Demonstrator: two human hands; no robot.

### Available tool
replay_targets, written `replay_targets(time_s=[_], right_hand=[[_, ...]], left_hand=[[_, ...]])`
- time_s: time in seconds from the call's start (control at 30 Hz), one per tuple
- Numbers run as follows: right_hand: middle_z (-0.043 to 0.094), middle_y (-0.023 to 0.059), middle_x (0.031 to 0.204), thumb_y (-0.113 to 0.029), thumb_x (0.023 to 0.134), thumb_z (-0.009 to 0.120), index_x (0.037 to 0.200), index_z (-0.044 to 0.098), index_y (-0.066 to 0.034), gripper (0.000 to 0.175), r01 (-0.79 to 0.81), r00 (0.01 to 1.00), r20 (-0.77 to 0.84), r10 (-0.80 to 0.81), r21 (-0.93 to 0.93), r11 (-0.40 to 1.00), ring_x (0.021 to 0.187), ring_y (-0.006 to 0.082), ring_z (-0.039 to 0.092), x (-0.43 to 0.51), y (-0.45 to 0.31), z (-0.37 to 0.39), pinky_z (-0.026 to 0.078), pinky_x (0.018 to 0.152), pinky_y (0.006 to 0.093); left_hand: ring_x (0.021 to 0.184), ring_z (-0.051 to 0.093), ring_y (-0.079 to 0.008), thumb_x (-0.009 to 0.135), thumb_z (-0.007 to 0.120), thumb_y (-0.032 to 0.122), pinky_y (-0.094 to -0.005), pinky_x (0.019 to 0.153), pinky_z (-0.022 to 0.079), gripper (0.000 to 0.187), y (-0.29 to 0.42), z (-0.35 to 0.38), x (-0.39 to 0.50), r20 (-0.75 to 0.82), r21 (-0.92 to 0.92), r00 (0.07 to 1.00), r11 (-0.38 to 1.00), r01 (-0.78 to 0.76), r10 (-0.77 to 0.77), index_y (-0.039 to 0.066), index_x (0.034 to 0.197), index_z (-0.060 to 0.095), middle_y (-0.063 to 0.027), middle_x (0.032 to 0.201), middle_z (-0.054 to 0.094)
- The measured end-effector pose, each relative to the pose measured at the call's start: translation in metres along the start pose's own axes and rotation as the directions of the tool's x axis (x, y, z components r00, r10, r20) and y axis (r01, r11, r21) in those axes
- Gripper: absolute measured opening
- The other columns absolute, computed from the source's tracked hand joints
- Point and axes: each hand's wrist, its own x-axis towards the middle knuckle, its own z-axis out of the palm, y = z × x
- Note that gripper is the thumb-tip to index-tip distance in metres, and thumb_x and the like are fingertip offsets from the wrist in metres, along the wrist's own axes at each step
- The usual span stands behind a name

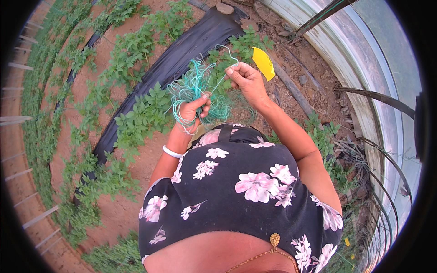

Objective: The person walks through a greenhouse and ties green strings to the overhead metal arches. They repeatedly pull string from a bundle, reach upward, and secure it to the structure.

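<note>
My left hand (194, 111) is closed around a tangled bundle of green twine (194, 82), whose loops hang over the fingers and down past the wrist. Up and to the right of it, my right hand (246, 80) pinches one strand between thumb and fingers. That strand runs from the bundle up to my right fingertips, and a loose curl of it rises above them. More loops of twine spread below and between the hands. Leafy green plants (143, 116) stand beside and beyond the bundle. A yellow card (264, 63) is just right of my right hand.
Black plastic film (160, 65) covers a long strip of soil, with a stone (225, 8) on its far end. Plant rows fill the left. On the right are a wooden strip (293, 87), dark curved poles (379, 97) and a translucent greenhouse wall (372, 41).
</note>
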Motion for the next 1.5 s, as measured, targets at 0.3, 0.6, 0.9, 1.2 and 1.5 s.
replay_targets(time_s=[0.3,0.6,0.9,1.2,1.5], right_hand=[[0.067,0.0082,0.082,-0.016,0.088,0.069,0.096,0.064,-0.0064,0.014,0.395,0.914,0.335,-0.228,-0.863,0.316,0.068,0.0241,0.064,-0.024,-0.006,-0.009,0.051,0.057,0.0313],[0.065,0.0115,0.087,-0.008,0.083,0.066,0.101,0.062,-0.0061,0.018,0.670,0.737,0.598,-0.314,-0.586,0.456,0.078,0.0315,0.066,-0.039,0.013,0.009,0.054,0.065,0.0394],[0.061,0.0133,0.090,-0.006,0.083,0.059,0.101,0.056,-0.0069,0.019,0.615,0.572,0.546,-0.612,-0.779,-0.119,0.080,0.0340,0.064,0.080,-0.125,-0.020,0.053,0.065,0.0425],[0.069,0.0120,0.081,-0.010,0.091,0.062,0.093,0.061,-0.0036,0.007,0.568,-0.037,0.172,-0.984,-0.807,-0.162,0.075,0.0280,0.068,0.185,-0.410,0.037,0.051,0.066,0.0340],[0.065,0.0178,0.087,-0.017,0.094,0.058,0.100,0.058,0.0000,0.018,0.506,-0.284,0.276,-0.918,-0.771,-0.388,0.079,0.0342,0.064,0.256,-0.591,0.111,0.050,0.070,0.0420]], left_hand=[[0.055,0.050,-0.0097,0.083,0.074,0.016,-0.0220,0.044,0.032,0.019,-0.006,-0.010,0.002,-0.076,0.119,0.995,0.990,0.079,-0.070,0.000,0.091,0.067,-0.0014,0.066,0.056],[0.054,0.051,-0.0115,0.083,0.072,0.011,-0.0219,0.044,0.033,0.015,-0.012,-0.016,-0.014,-0.078,0.136,0.992,0.985,0.104,-0.094,0.001,0.090,0.063,-0.0042,0.069,0.058],[0.074,0.059,-0.0155,0.094,0.065,0.024,-0.0213,0.054,0.040,0.032,0.030,-0.004,0.008,0.066,0.065,0.998,0.998,0.000,-0.004,-0.004,0.109,0.062,-0.0064,0.087,0.063],[0.080,0.057,-0.0170,0.096,0.063,0.025,-0.0214,0.056,0.040,0.036,0.089,0.003,0.054,0.367,-0.083,0.927,0.995,-0.047,0.074,-0.005,0.114,0.056,-0.0077,0.089,0.060],[0.071,0.056,-0.0141,0.096,0.062,0.027,-0.0211,0.055,0.039,0.038,0.154,0.010,0.087,0.505,-0.127,0.853,0.989,-0.083,0.136,-0.006,0.112,0.056,-0.0062,0.084,0.061]])
